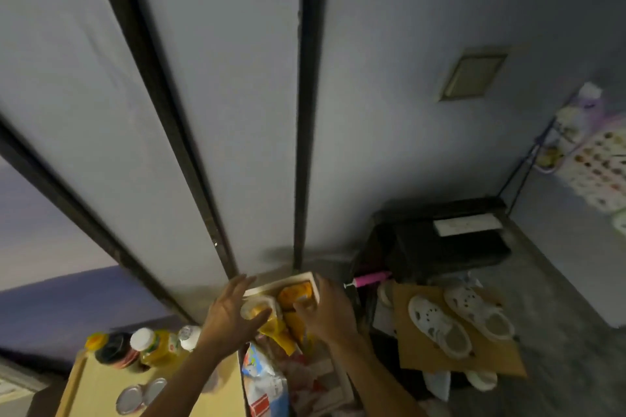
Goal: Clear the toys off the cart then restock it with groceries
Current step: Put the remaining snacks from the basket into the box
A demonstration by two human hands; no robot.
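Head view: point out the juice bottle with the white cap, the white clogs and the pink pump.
Juice bottle point(159, 347): head view, on its yellow body.
White clogs point(437, 322): head view, on the left clog's toe.
Pink pump point(371, 279): head view, on its barrel.

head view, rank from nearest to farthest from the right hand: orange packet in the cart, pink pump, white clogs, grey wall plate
From the right hand:
1. orange packet, in the cart right under the fingertips, just left of the hand.
2. pink pump, on the floor just right of the hand.
3. white clogs, farther right on the cardboard.
4. grey wall plate, high on the wall, up and right.
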